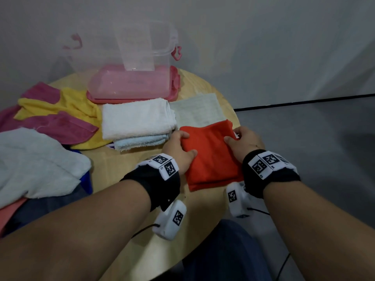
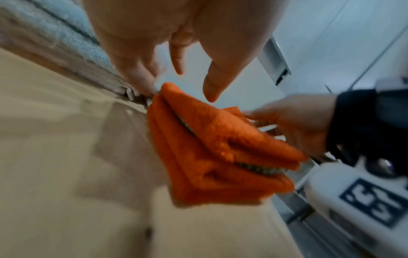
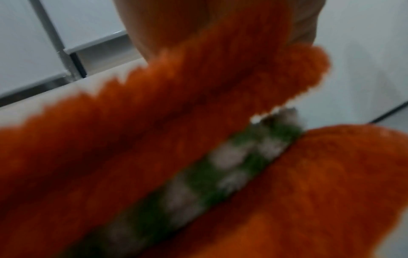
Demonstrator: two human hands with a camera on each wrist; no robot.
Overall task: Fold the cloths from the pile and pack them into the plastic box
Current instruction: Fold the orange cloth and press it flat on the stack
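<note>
A folded orange cloth (image 1: 212, 157) is at the middle of the round wooden table (image 1: 125, 179). My left hand (image 1: 185, 145) holds its left edge, thumb on top. My right hand (image 1: 233, 138) pinches its right edge. In the left wrist view the orange cloth (image 2: 216, 148) hangs slightly above the table, with my left hand (image 2: 176, 83) at its far corner and the right hand (image 2: 298, 125) opposite. The right wrist view is filled by the orange cloth (image 3: 198, 104), which shows a green-and-white band. The clear plastic box (image 1: 125, 47) stands empty at the back on its pink lid (image 1: 134, 88).
A stack of folded white and light-blue towels (image 1: 138, 120) lies just left of the orange cloth. An unfolded pile of yellow, pink and white cloths (image 1: 50, 122) covers the table's left side. A printed paper sheet (image 1: 196, 110) lies behind the orange cloth. The table edge runs close on the right.
</note>
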